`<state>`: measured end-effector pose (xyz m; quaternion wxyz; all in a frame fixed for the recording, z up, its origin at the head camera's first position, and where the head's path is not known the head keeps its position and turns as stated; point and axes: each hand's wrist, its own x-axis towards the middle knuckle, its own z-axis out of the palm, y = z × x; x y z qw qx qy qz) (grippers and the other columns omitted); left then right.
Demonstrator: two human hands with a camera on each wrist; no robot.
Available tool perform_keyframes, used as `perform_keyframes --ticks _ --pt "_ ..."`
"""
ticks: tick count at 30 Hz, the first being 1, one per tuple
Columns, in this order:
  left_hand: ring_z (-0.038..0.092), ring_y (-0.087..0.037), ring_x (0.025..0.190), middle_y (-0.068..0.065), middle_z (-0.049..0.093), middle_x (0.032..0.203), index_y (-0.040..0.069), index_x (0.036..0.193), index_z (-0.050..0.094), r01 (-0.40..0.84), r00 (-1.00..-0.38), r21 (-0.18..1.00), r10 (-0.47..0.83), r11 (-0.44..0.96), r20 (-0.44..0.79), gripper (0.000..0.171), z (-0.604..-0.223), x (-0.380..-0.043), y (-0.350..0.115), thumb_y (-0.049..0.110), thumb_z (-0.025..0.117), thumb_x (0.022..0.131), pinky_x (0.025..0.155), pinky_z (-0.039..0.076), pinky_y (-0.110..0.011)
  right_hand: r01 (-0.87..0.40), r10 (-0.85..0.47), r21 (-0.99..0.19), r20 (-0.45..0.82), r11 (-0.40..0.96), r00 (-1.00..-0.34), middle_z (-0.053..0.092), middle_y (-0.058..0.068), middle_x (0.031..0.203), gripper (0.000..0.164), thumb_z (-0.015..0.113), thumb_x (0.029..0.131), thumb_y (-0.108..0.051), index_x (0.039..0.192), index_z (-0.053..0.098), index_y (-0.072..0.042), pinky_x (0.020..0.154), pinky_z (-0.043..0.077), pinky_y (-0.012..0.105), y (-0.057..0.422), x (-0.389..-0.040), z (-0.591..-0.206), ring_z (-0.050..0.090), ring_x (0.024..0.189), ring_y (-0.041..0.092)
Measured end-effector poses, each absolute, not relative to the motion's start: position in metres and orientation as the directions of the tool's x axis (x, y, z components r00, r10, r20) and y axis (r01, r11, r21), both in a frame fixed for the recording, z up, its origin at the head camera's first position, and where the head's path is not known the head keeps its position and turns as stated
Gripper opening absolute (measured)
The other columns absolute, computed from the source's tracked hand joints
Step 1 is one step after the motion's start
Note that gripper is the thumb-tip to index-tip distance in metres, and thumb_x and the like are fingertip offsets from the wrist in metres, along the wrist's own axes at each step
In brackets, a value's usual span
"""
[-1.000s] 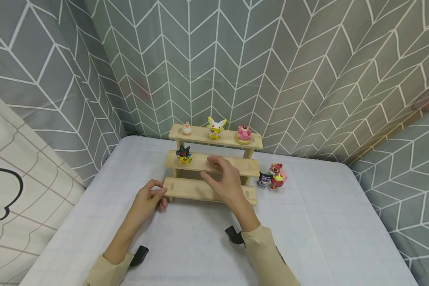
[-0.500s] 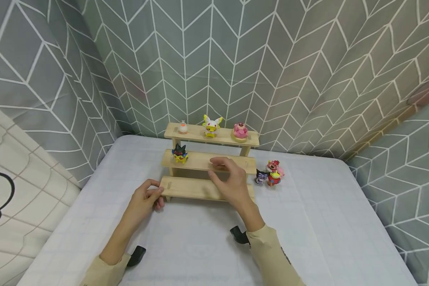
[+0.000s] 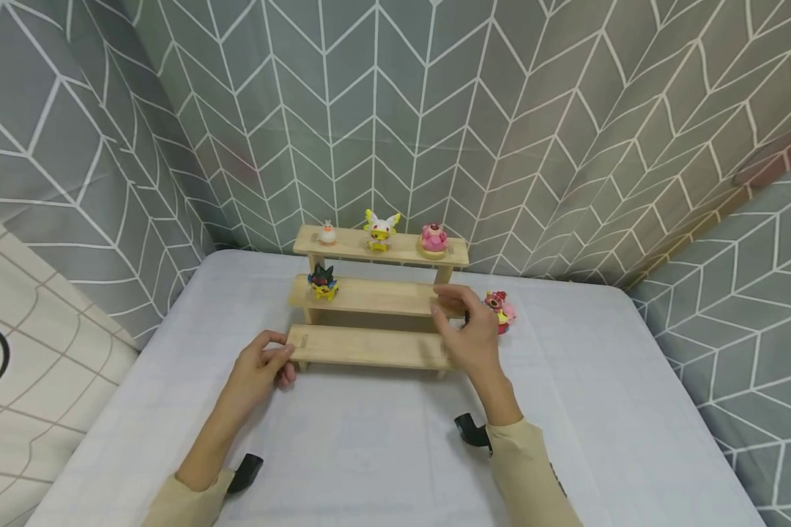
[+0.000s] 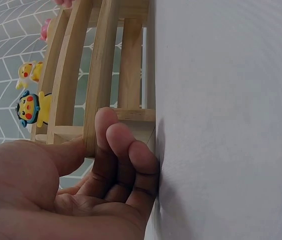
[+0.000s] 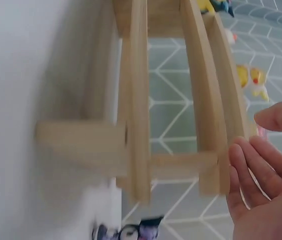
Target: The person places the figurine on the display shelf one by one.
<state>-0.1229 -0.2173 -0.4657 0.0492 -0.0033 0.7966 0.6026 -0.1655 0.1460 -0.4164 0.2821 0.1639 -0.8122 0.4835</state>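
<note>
A three-tier wooden display stand (image 3: 369,347) sits on the table. My left hand (image 3: 261,368) pinches the left end of its lowest board, thumb on top; the left wrist view shows the other fingers curled beside it. My right hand (image 3: 472,333), holding nothing, hovers by the right ends of the lower boards, fingers loosely bent. On the top board are a small white figurine (image 3: 327,233), a white-and-yellow figurine (image 3: 379,231) and a pink bear figurine (image 3: 433,240). A yellow figurine with a black hood (image 3: 323,282) stands at the left of the middle board.
Right of the stand, a red-and-pink figurine (image 3: 497,301) stands in a small cluster partly behind my right hand. A dark purple figurine (image 5: 129,232) shows in the right wrist view. A white cloth covers the table (image 3: 382,454); patterned curtains (image 3: 382,110) hang behind.
My right hand has moved right, from the middle of the boards to their right end, now covering part of the figurine cluster. My left hand keeps its grip. The head view has shifted slightly.
</note>
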Motion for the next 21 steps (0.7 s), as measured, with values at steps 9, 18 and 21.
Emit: perform_keyframes --ticks 9,18,21 --pt "0.062 -0.014 0.062 -0.012 0.068 0.073 -0.004 0.128 0.049 -0.081 -0.994 0.962 0.053 0.262 -0.098 0.029 -0.472 -0.118 -0.215 0.019 0.056 0.111 0.06 0.056 -0.026 -0.464 0.135 -0.69 0.626 0.555 -0.768 0.079 0.008 0.111 0.029 0.078 0.092 0.002 0.119 0.073 -0.005 0.093 0.055 0.019 0.189 -0.16 -0.423 0.076 0.101 0.03" --pt "0.062 -0.014 0.063 -0.01 0.068 0.073 -0.003 0.129 0.05 -0.086 -0.994 0.953 0.039 0.289 -0.101 0.029 -0.465 -0.121 -0.215 0.019 0.056 0.111 0.061 0.055 -0.026 -0.392 0.229 -0.722 0.598 0.571 -0.768 0.078 0.012 0.112 0.027 0.078 0.092 0.003 0.118 0.074 -0.004 0.094 0.052 0.015 0.23 -0.159 -0.424 0.072 0.102 0.025" --pt "0.062 -0.014 0.063 -0.01 0.068 0.073 -0.004 0.129 0.05 -0.069 -0.995 0.955 0.046 0.288 -0.086 0.03 -0.463 -0.12 -0.216 0.02 0.057 0.111 0.06 0.055 -0.026 -0.352 0.245 -0.721 0.582 0.597 -0.775 0.078 0.011 0.113 0.027 0.077 0.092 0.003 0.119 0.073 -0.003 0.094 0.051 0.012 0.24 -0.159 -0.426 0.071 0.103 0.022"
